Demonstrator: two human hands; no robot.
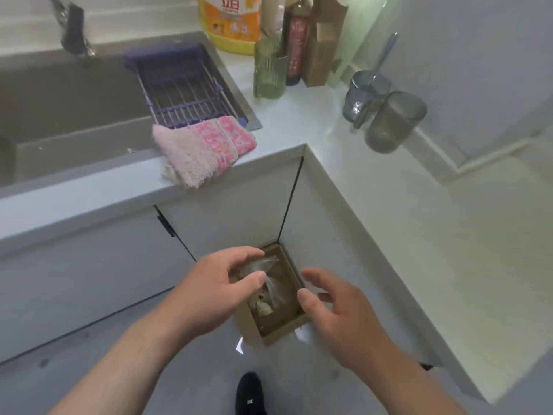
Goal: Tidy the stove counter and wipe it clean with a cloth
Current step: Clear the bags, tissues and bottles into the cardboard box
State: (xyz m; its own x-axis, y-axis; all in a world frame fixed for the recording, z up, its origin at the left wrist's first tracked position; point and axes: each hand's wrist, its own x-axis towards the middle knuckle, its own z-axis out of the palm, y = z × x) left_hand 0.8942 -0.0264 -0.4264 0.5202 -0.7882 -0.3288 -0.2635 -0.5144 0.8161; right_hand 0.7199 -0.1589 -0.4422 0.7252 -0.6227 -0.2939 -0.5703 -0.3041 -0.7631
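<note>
Left hand [221,286] pinches the clear bag [270,269] above the box [278,335]; right hand [332,313] hangs open beside. Bag could slip outside it.

Home kitchen, by what you see: steel sink [59,100] with purple drain rack [185,88]; yellow detergent bottle [230,22] and drinking glasses [395,121] on white L-shaped counter [299,115]; pink cloth [203,148] at sink edge; cabinet doors [74,280] below.

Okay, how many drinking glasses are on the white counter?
3: a green ribbed glass beside the dark bottle, a grey glass holding a metal spoon by the wall, and another grey glass just nearer. Others may be hidden.
</note>
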